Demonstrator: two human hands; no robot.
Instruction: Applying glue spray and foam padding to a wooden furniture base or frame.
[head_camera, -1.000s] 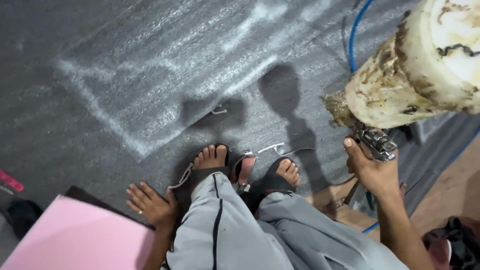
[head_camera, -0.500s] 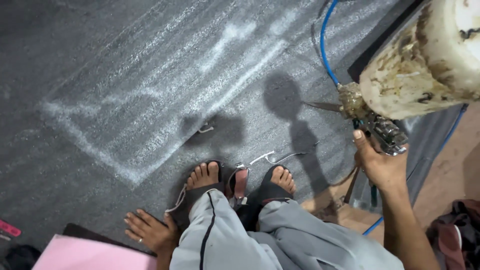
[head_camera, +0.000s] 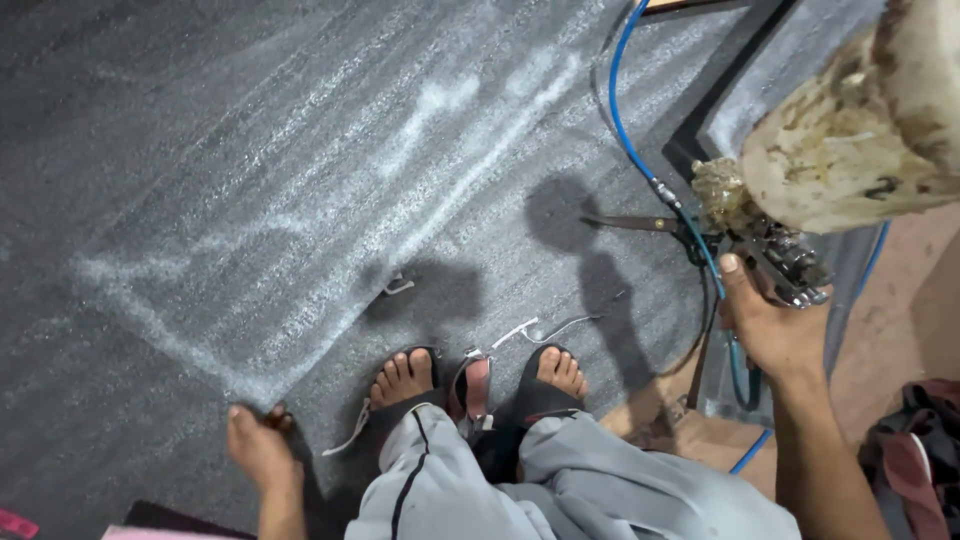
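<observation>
Head cam looks straight down at a dark grey sheet (head_camera: 300, 150) with whitish sprayed streaks (head_camera: 440, 180) laid out in a rough outline. Right hand (head_camera: 775, 325) holds a spray gun (head_camera: 785, 260) up near the camera, at the right edge of the view. Its fingers are wrapped around the grip and the thumb lies up along the side, so it's a proper closed hold. A crusty, paint-caked cup (head_camera: 860, 130) sits on top of the gun, which is probably why the gun is kept fairly upright: the cup would spill otherwise. A blue hose (head_camera: 625, 130) runs from the gun away across the sheet, and looks slack.

Long axis of the cup runs from lower left to upper right in the picture. The gun body sits under its lower-left end. I can't really tell where the nozzle points, it's hidden behind the crust.

Left hand (head_camera: 258, 445) is down low at the sheet. Its fingers are curled together at the tips, maybe resting there for balance; can't tell whether they pinch anything. Both feet in sandals (head_camera: 470, 385) stand on the sheet. Scissors (head_camera: 640, 224) lie near the hose.
</observation>
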